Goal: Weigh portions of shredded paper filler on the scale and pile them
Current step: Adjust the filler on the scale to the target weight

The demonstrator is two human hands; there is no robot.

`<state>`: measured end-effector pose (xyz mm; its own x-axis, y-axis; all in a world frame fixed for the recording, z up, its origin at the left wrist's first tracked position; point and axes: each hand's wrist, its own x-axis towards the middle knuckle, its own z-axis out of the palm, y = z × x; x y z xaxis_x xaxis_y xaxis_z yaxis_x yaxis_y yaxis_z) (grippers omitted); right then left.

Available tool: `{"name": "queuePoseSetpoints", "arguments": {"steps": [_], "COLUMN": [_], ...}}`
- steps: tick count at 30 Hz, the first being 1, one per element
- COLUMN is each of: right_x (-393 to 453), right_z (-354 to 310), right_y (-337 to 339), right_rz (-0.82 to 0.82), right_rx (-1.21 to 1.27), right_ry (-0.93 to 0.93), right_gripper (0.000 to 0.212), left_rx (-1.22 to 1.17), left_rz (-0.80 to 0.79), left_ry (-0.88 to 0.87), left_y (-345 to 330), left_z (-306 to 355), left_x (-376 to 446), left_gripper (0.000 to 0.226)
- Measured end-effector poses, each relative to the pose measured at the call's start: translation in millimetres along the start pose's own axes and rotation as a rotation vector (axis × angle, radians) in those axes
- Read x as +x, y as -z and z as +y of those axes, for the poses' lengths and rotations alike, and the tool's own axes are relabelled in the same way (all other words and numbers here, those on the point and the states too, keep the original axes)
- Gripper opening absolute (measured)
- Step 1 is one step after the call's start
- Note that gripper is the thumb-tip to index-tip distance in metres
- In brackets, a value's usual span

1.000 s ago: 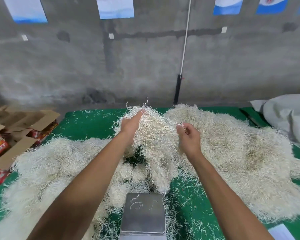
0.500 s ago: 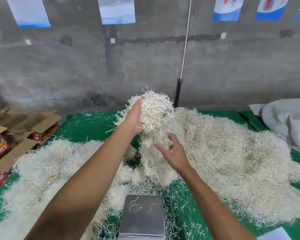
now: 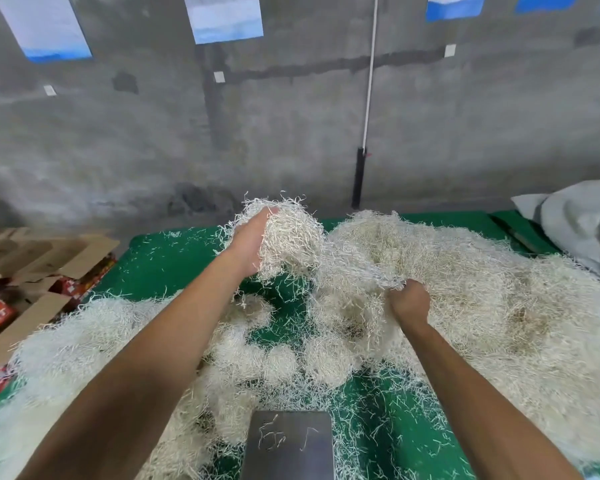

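Both hands (image 3: 248, 242) (image 3: 409, 301) apparently gripping shredded paper (image 3: 291, 237)

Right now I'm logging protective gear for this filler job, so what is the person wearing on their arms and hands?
Nothing shows. Both forearms are bare up to the frame's edge, with no sleeves in view. The left hand and right hand wear no gloves, and no watch, band or ring is visible on either.

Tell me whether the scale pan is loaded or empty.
Nearly empty: the scale pan holds only a few stray paper strands, and its steel surface is bare; no portion lies on it.
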<state>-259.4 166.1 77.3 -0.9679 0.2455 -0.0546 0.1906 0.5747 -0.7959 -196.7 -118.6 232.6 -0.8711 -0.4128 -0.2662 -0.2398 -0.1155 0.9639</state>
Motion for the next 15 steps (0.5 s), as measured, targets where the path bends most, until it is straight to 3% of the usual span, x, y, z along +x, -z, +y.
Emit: {"name": "queuePoseSetpoints", "arguments": {"steps": [3, 5, 8, 9, 12, 13, 15], "right_x": [16, 18, 8, 7, -7, -10, -18], "right_z": [18, 32, 34, 32, 0, -17, -50], "right_y": [-3, -6, -8, -10, -12, -12, -15], "right_rz": [0.016, 0.006, -0.199, -0.263, -0.298, -0.303, -0.367], "right_rx": [0.172, 0.236, 0.209, 0.115, -0.509, -0.518, -0.250], "right_ry": [-0.205, -0.280, -0.222, -0.173, 0.070, 0.181, 0.374], "right_gripper": [0.010, 0.014, 0.066, 0.076, 0.095, 0.101, 0.105], "left_rx": [-0.124, -0.160, -0.081, -0.037, 0.011, 0.013, 0.021], "left_rz": [-0.131, -0.188, -0.153, -0.144, -0.172, -0.193, -0.239], "left_ry": [0.011, -0.001, -0.007, 0.001, 0.042, 0.039, 0.044], "left_y": [-2, -1, -7, -11, -33, -41, -56], "left_z": [-3, -3, -4, -6, -12, -12, -14], "left_x": [13, 18, 28, 33, 38, 37, 37], "left_gripper": [0.054, 0.039, 0.033, 0.041, 0.076, 0.082, 0.083]}}
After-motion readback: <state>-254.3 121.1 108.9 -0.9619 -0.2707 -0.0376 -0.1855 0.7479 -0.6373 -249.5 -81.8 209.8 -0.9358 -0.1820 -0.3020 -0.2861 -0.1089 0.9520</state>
